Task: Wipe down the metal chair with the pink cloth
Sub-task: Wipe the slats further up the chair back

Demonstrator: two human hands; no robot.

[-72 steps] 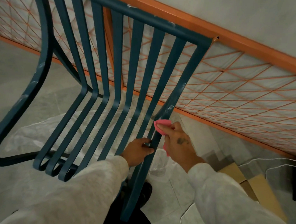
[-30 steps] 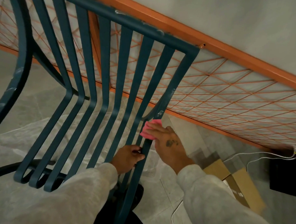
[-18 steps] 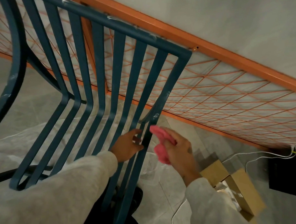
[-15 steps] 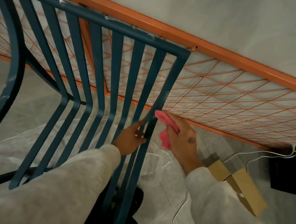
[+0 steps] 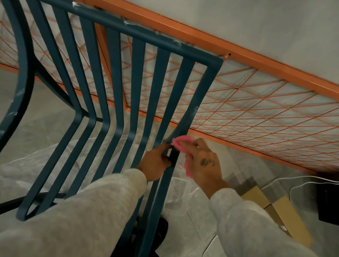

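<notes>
Your left hand (image 5: 156,162) is clenched around the outer side bar of the metal chair (image 5: 137,73), fingers wrapped onto the bar just where a thinner brace joins it, steadying the frame. Your right hand (image 5: 203,163) sits just to the right of it, holding the pink cloth (image 5: 182,143) bunched under the fingers, with the front fold pressed against that same bar right above your left thumb and a tail of cloth hanging below the palm.

You look to be mid-wipe on this side bar, working the joint. Judging by the pale smears showing higher up the bar and along the top rail, well above both hands, much of the frame is not yet clean (the slats to the left of your left hand look dusty too, though it is hard to be sure in this light).

The next move calls for sliding the cloth up the bar, away from your left hand, with steady pressure, while the left keeps its grip so the chair does not swing. Wrap the cloth around the bar to catch its far face.
</notes>
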